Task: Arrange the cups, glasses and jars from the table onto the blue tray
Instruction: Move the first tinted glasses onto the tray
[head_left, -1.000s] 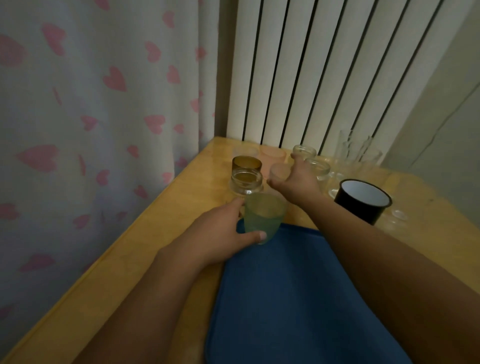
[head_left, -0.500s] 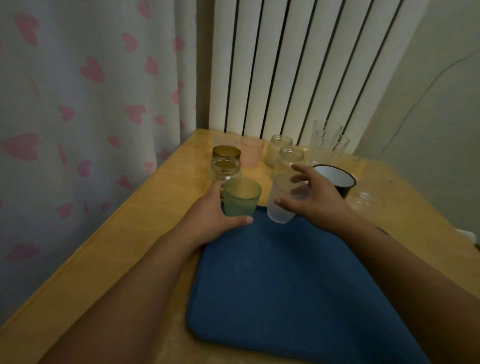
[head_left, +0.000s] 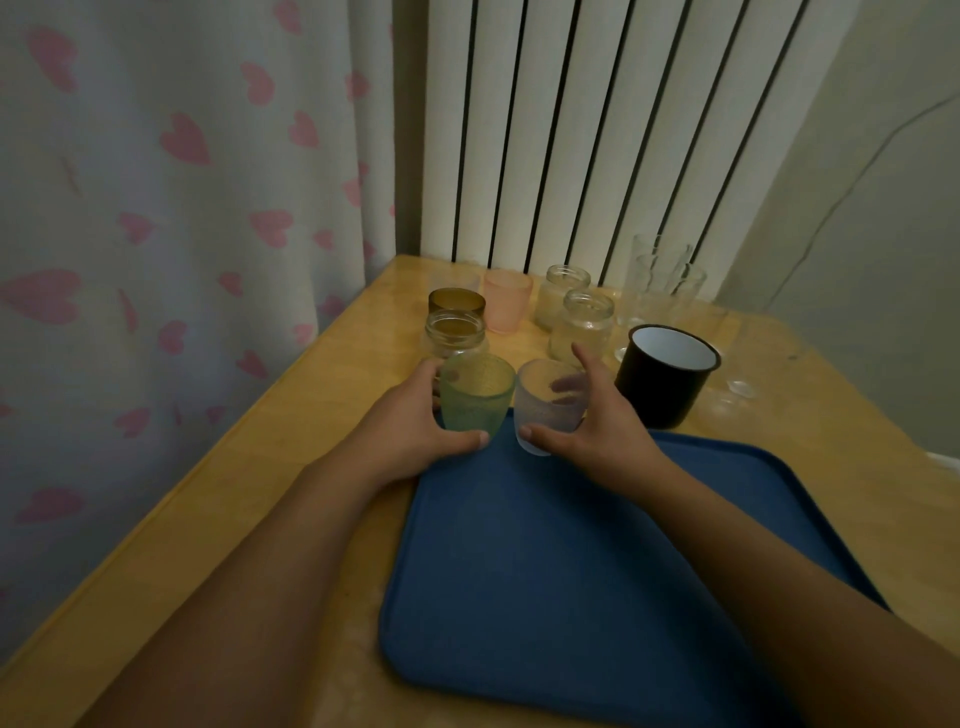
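A blue tray (head_left: 571, 561) lies on the wooden table (head_left: 260, 467) in front of me. My left hand (head_left: 410, 431) grips a green textured cup (head_left: 475, 392) at the tray's far left corner. My right hand (head_left: 592, 431) grips a frosted clear cup (head_left: 548, 405) right beside it, at the tray's far edge. Behind them stand a clear jar (head_left: 454, 335), an amber cup (head_left: 456, 301), a pink cup (head_left: 508, 300), two more clear jars (head_left: 567, 296) (head_left: 587, 325), tall glasses (head_left: 660, 280) and a black mug (head_left: 667, 371) with a white inside.
A heart-patterned curtain (head_left: 182, 208) hangs along the table's left edge. A white ribbed radiator (head_left: 597, 119) stands behind the far edge. Small clear glass pieces (head_left: 735, 395) lie to the right of the black mug.
My right hand drew the frosted cup back from among the jars to the tray's far edge, beside the green cup. My left hand stayed on the green cup.
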